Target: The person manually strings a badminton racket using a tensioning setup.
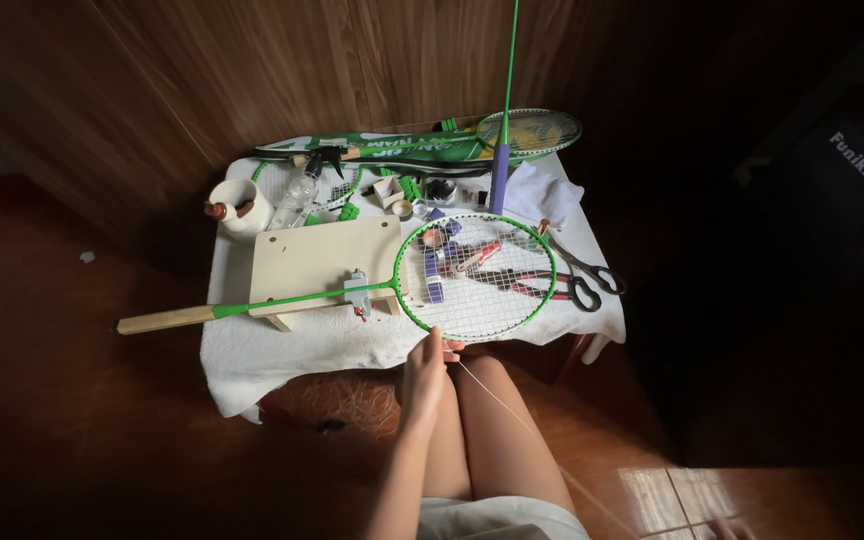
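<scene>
We judge the main risk to be loss of tension: the white string (512,405) runs taut from the near rim of the green racket (475,277) toward the lower right, and a slip of the pinch would let it slacken or pull back through the frame. A sideways tug could also drag the racket off the wooden block (317,260), since only a small clamp (360,293) holds its shaft. The scissors (582,275), lying just right of the racket head, sit near the string's path.

The left hand (427,370) has its fingers (436,346) nearly closed, pinching the string at the rim's near edge. The right hand is barely seen at the lower right corner; we cannot tell its grip.
</scene>
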